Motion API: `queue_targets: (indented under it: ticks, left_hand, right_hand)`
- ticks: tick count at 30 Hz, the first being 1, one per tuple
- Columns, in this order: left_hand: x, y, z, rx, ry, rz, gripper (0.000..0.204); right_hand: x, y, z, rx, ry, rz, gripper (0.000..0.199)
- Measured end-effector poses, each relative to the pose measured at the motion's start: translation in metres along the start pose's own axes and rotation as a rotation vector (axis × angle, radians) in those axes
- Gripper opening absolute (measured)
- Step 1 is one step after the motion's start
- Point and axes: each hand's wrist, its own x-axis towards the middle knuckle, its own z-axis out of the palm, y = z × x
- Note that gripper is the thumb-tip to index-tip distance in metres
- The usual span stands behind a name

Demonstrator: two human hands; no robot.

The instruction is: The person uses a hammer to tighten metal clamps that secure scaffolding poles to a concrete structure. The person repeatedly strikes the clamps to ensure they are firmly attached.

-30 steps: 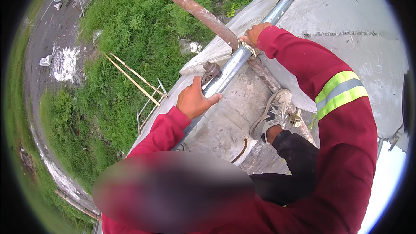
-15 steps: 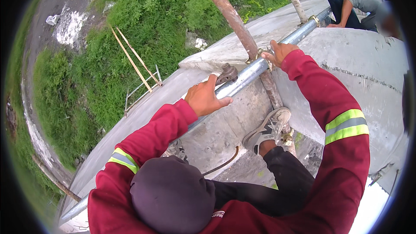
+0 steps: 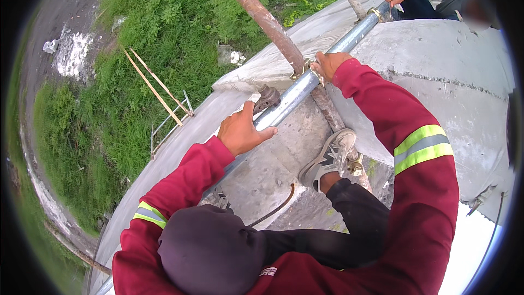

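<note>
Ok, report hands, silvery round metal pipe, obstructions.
Left hand on silvery pipe; right hand at brassy metal clamp. Pipe slants over grey concrete. Rusty brown round pole crosses at clamp.

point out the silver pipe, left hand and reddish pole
silver pipe (image 3: 295,97), head view: middle of its side
left hand (image 3: 238,132), head view: back of it
reddish pole (image 3: 255,15), head view: upper length

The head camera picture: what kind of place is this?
Probably an outdoor building site, up above the ground: it has a silvery pipe, a rusty pole and big bare concrete, with grass down below.
</note>
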Motion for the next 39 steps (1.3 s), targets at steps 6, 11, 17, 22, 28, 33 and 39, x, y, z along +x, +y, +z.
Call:
queue_targets:
  ticks: [6, 11, 17, 22, 28, 33, 39]
  left_hand:
    - [-0.001, 0.0, 0.0, -0.025, -0.008, -0.005, 0.077]
    - [-0.002, 0.002, -0.003, -0.013, 0.016, 0.005, 0.077]
    - [0.0, 0.003, -0.002, 0.025, -0.045, -0.015, 0.073]
    - [-0.001, 0.001, 0.003, 0.026, 0.075, 0.095, 0.072]
    - [0.0, -0.002, 0.004, 0.011, 0.046, 0.048, 0.077]
    - [0.001, -0.001, 0.003, 0.01, 0.04, 0.023, 0.078]
    - [0.002, -0.001, 0.006, 0.002, 0.073, 0.098, 0.08]
  right_hand:
    - [0.001, -0.005, -0.01, -0.059, -0.055, 0.042, 0.049]
    - [-0.008, -0.006, -0.009, 0.025, -0.02, -0.001, 0.046]
    - [0.003, 0.004, 0.007, 0.087, -0.005, -0.017, 0.045]
    - [0.002, 0.002, 0.005, 0.124, -0.006, 0.031, 0.049]
    - [-0.022, -0.018, 0.032, 0.615, 0.275, 0.321, 0.045]
    - [-0.004, -0.098, 0.096, 1.258, 1.047, 0.959, 0.073]
    - [0.011, -0.133, 0.097, 2.276, 0.674, 1.137, 0.074]
